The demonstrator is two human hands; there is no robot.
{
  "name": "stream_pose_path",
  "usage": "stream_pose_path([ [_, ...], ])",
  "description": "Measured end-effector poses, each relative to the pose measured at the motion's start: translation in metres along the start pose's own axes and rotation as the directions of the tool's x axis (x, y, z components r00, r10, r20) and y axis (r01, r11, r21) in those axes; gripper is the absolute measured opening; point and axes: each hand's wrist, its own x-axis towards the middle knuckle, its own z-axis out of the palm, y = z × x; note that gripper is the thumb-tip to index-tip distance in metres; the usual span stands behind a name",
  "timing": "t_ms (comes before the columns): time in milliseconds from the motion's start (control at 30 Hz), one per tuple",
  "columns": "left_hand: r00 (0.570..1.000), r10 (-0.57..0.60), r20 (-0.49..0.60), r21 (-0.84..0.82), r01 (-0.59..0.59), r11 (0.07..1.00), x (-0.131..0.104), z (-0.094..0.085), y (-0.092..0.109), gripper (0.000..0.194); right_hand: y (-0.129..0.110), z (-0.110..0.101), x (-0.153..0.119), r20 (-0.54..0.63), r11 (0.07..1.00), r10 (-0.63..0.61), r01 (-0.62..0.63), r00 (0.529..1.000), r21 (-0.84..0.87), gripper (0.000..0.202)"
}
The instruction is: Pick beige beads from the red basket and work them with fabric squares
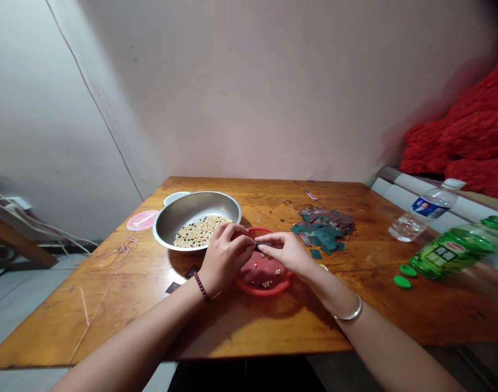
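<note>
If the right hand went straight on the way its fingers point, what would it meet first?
Probably the left hand, its fingers facing it over the red basket; any gap in depth between the hands is unclear.

Mesh basket (262, 293), red; metal basin (200, 206), silver-grey; beans (198, 231), cream mixed with black; square scraps (325, 235), dark green and maroon-brown; tabletop (130, 321), orange-brown wood grain, dark spots; beaded bracelet (200, 286), dark red; bangle (357, 310), silver; large disc (141, 221), pink, white marking; water bottle (407, 228), clear, blue label (429, 208), white cap (454, 184); drink bottle (453, 253), green; two small discs (402, 282), bright green
</note>
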Motion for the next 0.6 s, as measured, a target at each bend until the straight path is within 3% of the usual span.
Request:
stream_pose_path([
  [600,1.0,-0.01,0.026,0.043,0.009,0.999,-0.0007,0.0024,-0.0005,0.007,0.0017,0.0016,0.0026,-0.02,0.988,0.057,-0.054,0.998,0.147,0.039],
])
